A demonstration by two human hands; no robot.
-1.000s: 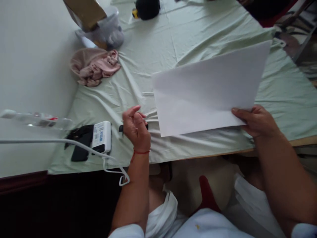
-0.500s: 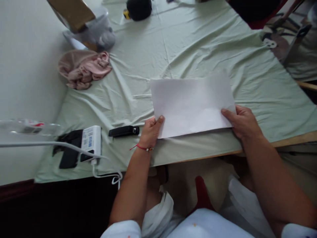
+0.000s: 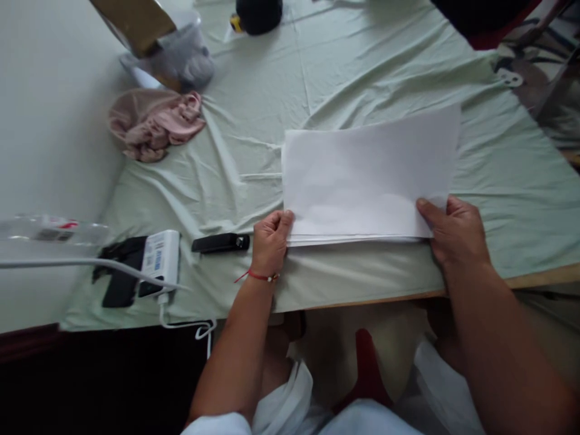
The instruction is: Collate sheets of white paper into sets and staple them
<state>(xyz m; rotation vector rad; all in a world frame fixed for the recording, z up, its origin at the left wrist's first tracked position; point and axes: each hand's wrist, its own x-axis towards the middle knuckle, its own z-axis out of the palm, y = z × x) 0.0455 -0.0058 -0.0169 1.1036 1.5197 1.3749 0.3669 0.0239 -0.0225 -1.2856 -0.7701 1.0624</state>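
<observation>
A stack of white paper sheets [image 3: 362, 175] stands tilted on its near edge on the pale green cloth. My left hand [image 3: 269, 241] is closed on the stack's near left corner. My right hand [image 3: 455, 232] grips the near right corner, thumb on top of the sheets. A black stapler [image 3: 220, 243] lies on the cloth just left of my left hand, apart from it.
A white device with a blue label [image 3: 158, 260] and its white cable [image 3: 90, 264] sit on a black object at the left. Pink crumpled cloth [image 3: 154, 124], a clear container [image 3: 181, 57] and a black object [image 3: 258, 13] lie farther back. The table's wooden edge [image 3: 539, 279] runs at right.
My left hand let go of the black stapler, which now lies on the cloth, and took the paper's left corner. The sheets came down from the air onto the table.
</observation>
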